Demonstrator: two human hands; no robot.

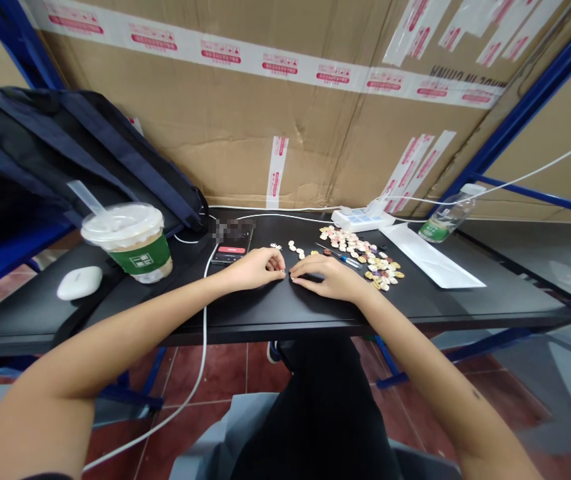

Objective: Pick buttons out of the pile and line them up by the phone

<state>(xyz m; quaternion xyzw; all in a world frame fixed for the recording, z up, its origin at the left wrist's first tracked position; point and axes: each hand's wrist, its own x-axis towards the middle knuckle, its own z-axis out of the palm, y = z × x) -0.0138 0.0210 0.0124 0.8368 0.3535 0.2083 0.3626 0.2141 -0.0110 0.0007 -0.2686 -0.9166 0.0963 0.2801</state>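
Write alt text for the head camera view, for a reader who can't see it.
A person's left hand and right hand nearly meet at a black table; anything pinched is too small to tell. Near the right hand lie a screwdriver and many small, mostly pale pieces. A phone lies by the left hand, a lidded cup farther left.

black trousers, dark sleeve edge

One camera, worn on the head, looks forward and down, I notice: the lap and forearms lie close below, left hand and right hand mid-view over the black table, taped cardboard closing the far side.
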